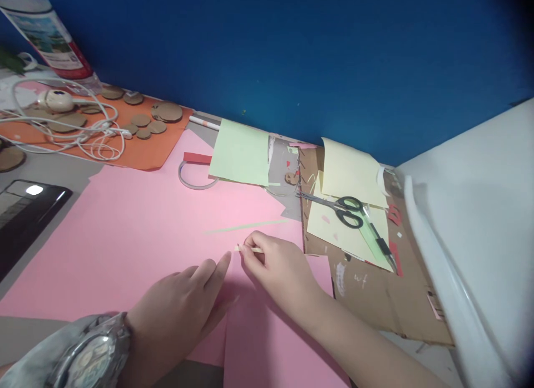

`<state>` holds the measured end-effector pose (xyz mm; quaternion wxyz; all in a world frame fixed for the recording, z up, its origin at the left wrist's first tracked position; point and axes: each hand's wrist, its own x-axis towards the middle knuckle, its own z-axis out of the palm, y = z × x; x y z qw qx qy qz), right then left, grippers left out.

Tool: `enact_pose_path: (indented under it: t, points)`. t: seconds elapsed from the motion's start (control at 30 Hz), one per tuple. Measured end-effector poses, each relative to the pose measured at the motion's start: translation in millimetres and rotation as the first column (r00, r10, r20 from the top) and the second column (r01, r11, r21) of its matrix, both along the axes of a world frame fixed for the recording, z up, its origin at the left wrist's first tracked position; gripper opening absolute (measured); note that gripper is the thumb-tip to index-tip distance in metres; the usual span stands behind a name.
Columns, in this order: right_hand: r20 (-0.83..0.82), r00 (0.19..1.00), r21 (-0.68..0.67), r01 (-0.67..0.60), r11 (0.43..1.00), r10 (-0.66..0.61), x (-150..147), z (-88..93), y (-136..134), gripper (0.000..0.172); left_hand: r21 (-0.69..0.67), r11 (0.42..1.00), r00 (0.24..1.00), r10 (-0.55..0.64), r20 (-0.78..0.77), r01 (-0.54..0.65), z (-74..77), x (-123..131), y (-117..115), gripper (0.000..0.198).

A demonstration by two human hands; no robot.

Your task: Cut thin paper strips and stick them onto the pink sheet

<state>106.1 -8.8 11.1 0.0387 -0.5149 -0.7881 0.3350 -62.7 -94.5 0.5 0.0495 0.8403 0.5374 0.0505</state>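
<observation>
My right hand (275,260) pinches a short, narrow pale-yellow paper strip (256,249) between thumb and fingertips. One end of the strip pokes out to the left, close to the index fingertip of my left hand (179,299). That left hand rests on pink paper (137,232), index finger stretched out and thumb apart, holding nothing; whether its fingertip touches the strip I cannot tell. A second pink sheet (258,343) lies under my hands. Just beyond them is a long thin pale-green paper strip (246,226).
Black-handled scissors (350,211) and a pen (381,243) lie on cream paper at right, over cardboard (367,299). Light-green paper (240,154) stands by the blue partition (267,59). At left are a bottle (54,43), tangled white cable (100,132), cardboard discs (167,111) and a black device (33,221).
</observation>
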Motion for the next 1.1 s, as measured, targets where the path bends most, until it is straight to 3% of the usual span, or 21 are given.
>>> enact_pose_path:
  t: [0.4, 0.53, 0.73, 1.1]
  points:
    - [0.009, 1.0, 0.013, -0.01, 1.0, 0.01, -1, 1.3, 1, 0.02, -0.033, 0.999, 0.996, 0.037, -0.079, -0.04, -1.6, 0, 1, 0.054]
    - [0.022, 1.0, 0.033, -0.011, 0.999, 0.011, -1, 1.7, 1, 0.02, -0.094, 0.995, 0.993, 0.028, -0.113, -0.039, 1.0, 1, 4, 0.06]
    - [0.019, 1.0, 0.036, -0.018, 0.999, 0.017, -1, 2.0, 1, 0.021, -0.198, 0.977, 0.989, 0.055, -0.135, -0.081, 2.1, 4, 7, 0.053]
    - [0.022, 0.999, 0.006, -0.031, 1.0, 0.031, -1, 2.4, 2, 0.022, -0.219, 0.975, 0.989, 0.013, -0.15, -0.046, 5.5, 4, 11, 0.063]
